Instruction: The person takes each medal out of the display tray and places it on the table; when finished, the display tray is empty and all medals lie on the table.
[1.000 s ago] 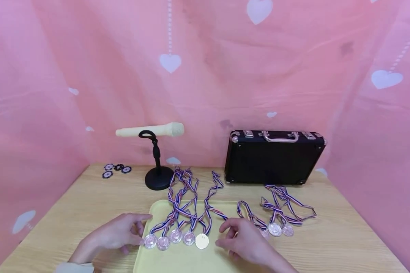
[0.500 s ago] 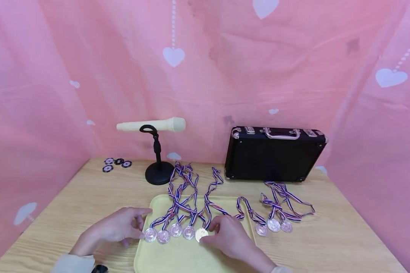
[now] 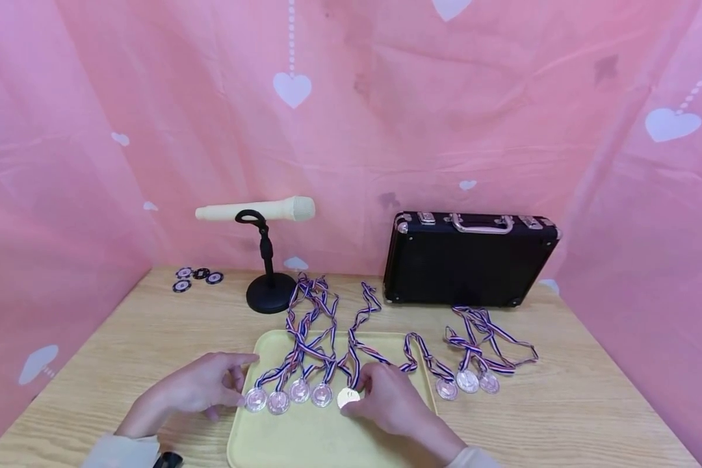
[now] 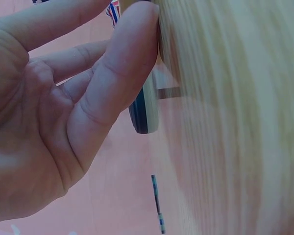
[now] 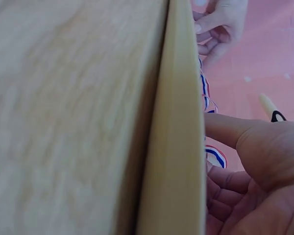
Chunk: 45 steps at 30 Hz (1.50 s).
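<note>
At the far left of the tabletop (image 3: 123, 338) lie a few poker chips (image 3: 197, 278), well apart from the hands. The left hand (image 3: 201, 389) rests at the left rim of the yellow tray (image 3: 304, 442), its fingers (image 3: 236, 361) loosely spread and holding nothing, their tips just beside the leftmost of four silver medals (image 3: 288, 394) lined up on the tray. Behind it stands a cream microphone (image 3: 256, 210) on a black stand (image 3: 269, 294). The right hand (image 3: 393, 402) lies on the tray with its fingers curled down onto the gold medal (image 3: 348, 397) at the right end of that row; whether they pinch it or only press it I cannot tell. Three more medals (image 3: 468, 382) lie on the bare wood to the right, before a shut black case (image 3: 470, 260).

The striped ribbons (image 3: 312, 325) cross one another, so dragging the gold medal would likely tug its neighbours out of line; a ribbon could also snag on the tray's raised rim. Open room lies on the tray's near half and on the bare wood at both sides, while the stand's base sits close behind the ribbon ends.
</note>
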### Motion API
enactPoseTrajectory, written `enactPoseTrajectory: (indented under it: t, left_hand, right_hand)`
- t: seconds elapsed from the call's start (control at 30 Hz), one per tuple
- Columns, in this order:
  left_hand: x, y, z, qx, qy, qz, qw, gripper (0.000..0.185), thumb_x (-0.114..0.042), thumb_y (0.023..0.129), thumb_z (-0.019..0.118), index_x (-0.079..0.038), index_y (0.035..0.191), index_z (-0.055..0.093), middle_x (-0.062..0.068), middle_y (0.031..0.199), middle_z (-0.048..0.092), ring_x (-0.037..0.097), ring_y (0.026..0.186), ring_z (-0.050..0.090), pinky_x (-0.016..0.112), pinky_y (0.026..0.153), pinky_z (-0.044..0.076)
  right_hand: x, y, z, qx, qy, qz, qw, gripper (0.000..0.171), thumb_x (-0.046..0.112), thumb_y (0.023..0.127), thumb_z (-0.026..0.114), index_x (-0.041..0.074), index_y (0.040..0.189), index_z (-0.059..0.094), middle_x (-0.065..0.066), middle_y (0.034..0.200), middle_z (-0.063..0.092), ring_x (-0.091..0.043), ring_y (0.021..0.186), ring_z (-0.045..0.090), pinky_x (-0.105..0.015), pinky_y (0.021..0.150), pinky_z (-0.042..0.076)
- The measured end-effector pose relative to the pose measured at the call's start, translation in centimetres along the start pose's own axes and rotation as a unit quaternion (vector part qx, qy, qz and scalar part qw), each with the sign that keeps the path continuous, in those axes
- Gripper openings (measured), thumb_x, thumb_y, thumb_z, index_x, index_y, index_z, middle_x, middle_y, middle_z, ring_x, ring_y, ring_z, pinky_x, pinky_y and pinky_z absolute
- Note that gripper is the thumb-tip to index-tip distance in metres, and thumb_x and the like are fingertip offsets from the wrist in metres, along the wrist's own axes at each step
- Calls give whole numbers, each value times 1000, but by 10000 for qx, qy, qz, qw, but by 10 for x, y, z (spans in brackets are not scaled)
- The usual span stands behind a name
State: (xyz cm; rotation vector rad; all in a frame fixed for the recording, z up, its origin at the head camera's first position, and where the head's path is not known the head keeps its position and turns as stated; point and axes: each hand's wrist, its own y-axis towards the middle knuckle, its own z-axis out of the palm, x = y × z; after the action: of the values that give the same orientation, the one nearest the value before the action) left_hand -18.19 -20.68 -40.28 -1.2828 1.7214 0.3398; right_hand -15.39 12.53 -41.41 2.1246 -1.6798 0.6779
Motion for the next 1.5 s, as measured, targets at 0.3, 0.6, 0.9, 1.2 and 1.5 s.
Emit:
enactPoseTrajectory:
  t: [0.3,0.6,0.9,1.2,1.5]
  left_hand:
    - [1,-2,1,11,72,26,10000,75,2,86,82,6,153,48,8,95,57,22,76,59,37,48,60]
    - [4,-6,5,75,6,-130,9999,74,0,86,83,3,153,51,7,95,57,21,71,58,34,48,58]
    - [3,-2,4,17,70,-14,10000,73,0,87,83,4,152,50,7,93,57,21,72,58,37,48,60]
    - [4,0,3,34,-20,68,10000,74,0,87,83,5,153,49,7,94,57,23,73,59,37,47,60]
    - [4,2,1,-34,-9,109,9999,73,3,86,82,6,152,50,7,93,56,22,74,58,38,47,60]
  right_hand:
    - [-9,-6,-7,673,1115,-271,9911,24,16,84,86,16,81,62,5,73,57,-9,63,52,-21,55,42]
    - [-18,-11,-29,1048,2979,100,9488,15,9,91,80,2,97,68,-8,81,68,-14,53,62,-28,48,58]
    - [-9,3,-82,483,3463,121,9368,31,13,94,79,-7,114,67,-9,86,71,-14,58,65,-26,55,60]
    - [1,16,-112,208,3502,96,9364,32,14,96,78,-6,118,66,-7,88,72,-15,58,63,-29,56,61]
    - [15,20,-144,-64,3563,-314,9338,33,12,95,78,-7,119,66,-2,88,73,-14,58,63,-29,57,61]
